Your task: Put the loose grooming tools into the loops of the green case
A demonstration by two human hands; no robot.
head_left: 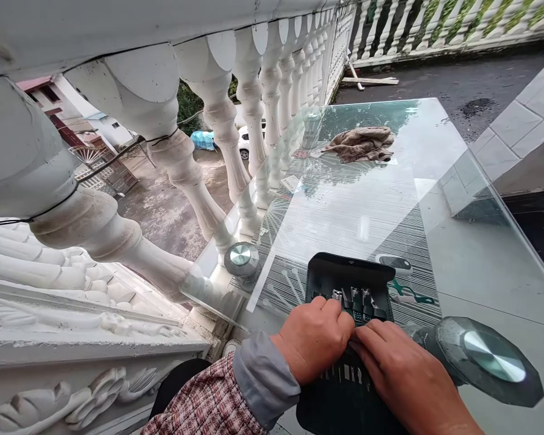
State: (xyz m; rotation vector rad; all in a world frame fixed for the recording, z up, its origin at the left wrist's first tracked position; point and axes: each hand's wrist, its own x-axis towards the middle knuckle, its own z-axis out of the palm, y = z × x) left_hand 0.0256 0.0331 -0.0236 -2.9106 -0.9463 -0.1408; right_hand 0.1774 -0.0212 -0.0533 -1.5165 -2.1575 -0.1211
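Note:
An open black manicure case [344,275] lies on the glass table, its upper flap spread away from me. Nail clippers [354,299] stand in a row under straps in its far half. Slim metal tools [347,373] show in the near half, partly covered by my hands. Over the middle of the case, my left hand [315,338] is closed with its fingers curled. Touching or almost touching it, my right hand [401,365] has its thumb and fingers pressed together. Whatever lies between the fingertips is hidden.
Past the case on the glass table [353,211] lies a crumpled brown cloth [362,144]. Green-handled scissors [412,296] and a dark oval object [394,262] appear right of the case. A white balustrade [185,163] borders the table's left side. Tiled masonry [521,133] stands at right.

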